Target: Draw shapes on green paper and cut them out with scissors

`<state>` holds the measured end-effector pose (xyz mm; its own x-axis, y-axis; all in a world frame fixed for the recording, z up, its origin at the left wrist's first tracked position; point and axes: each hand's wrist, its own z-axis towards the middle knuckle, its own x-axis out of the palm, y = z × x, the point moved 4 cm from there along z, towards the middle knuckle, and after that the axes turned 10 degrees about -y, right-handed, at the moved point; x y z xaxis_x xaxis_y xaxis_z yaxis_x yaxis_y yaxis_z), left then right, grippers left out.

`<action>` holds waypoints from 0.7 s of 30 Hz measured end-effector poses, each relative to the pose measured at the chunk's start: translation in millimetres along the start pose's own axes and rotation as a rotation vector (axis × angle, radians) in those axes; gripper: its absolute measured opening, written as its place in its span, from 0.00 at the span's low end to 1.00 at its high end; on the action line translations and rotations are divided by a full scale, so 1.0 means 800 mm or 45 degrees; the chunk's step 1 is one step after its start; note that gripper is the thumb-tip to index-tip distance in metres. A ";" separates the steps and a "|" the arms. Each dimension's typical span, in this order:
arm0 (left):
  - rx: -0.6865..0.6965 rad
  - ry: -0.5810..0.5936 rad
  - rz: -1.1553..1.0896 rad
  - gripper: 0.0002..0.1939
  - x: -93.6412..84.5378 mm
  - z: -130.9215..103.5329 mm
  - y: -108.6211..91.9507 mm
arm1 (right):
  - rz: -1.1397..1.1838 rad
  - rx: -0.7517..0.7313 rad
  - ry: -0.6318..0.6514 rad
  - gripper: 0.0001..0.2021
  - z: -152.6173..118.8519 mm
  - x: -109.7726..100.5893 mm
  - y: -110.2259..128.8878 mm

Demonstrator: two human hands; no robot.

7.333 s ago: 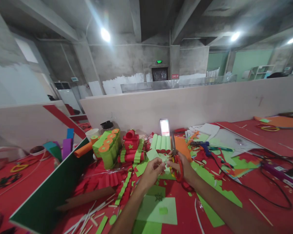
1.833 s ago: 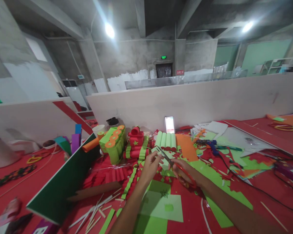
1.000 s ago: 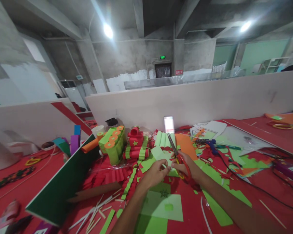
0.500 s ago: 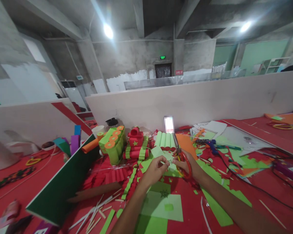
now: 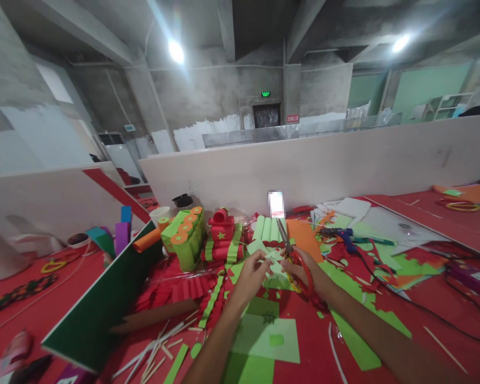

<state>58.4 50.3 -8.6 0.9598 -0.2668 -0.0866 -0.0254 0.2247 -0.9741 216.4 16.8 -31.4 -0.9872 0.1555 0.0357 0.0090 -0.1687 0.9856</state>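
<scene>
My right hand (image 5: 309,269) is wrapped around the handles of scissors (image 5: 303,273) with red and yellow grips, their blades pointing up and away. Close beside it, my left hand (image 5: 253,274) pinches a small light green paper piece (image 5: 271,259) at its fingertips; its exact outline is hard to make out against the green scraps behind. Below the hands lie light green sheets (image 5: 260,336), one marked with a dark star shape (image 5: 269,318). Just beyond them stands a row of pale green paper rolls (image 5: 269,229) next to an orange sheet (image 5: 304,237).
Green and orange paper cylinders (image 5: 186,240) and a red roll model (image 5: 223,234) stand left of centre. A dark green board (image 5: 100,298) leans further left. A blue glue gun (image 5: 346,237) with a black cord lies right. A lit phone (image 5: 276,204) rests against the white partition (image 5: 324,165).
The scissors' blades have swung to the left. My left hand has shifted slightly left, its fingers now less curled around the small green paper piece.
</scene>
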 end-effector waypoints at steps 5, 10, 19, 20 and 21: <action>-0.036 -0.188 -0.138 0.12 -0.014 0.008 0.001 | -0.025 0.087 0.236 0.27 -0.014 0.011 0.001; -0.074 -0.284 -0.247 0.14 -0.018 0.009 -0.003 | -0.199 0.041 0.357 0.27 -0.023 0.015 0.007; -0.039 -0.236 -0.217 0.13 -0.014 0.008 -0.005 | -0.230 -0.032 0.343 0.24 -0.024 0.019 0.016; -0.035 -0.230 -0.216 0.13 -0.014 0.008 -0.004 | -0.236 -0.045 0.337 0.24 -0.023 0.018 0.016; -0.037 -0.225 -0.215 0.13 -0.013 0.009 -0.004 | -0.244 -0.055 0.333 0.23 -0.022 0.018 0.016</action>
<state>50.1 58.9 -3.2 0.9851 -0.1296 0.1130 0.1337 0.1635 -0.9774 199.5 -0.4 -21.1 -0.9778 -0.0659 -0.1987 -0.1819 -0.2023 0.9623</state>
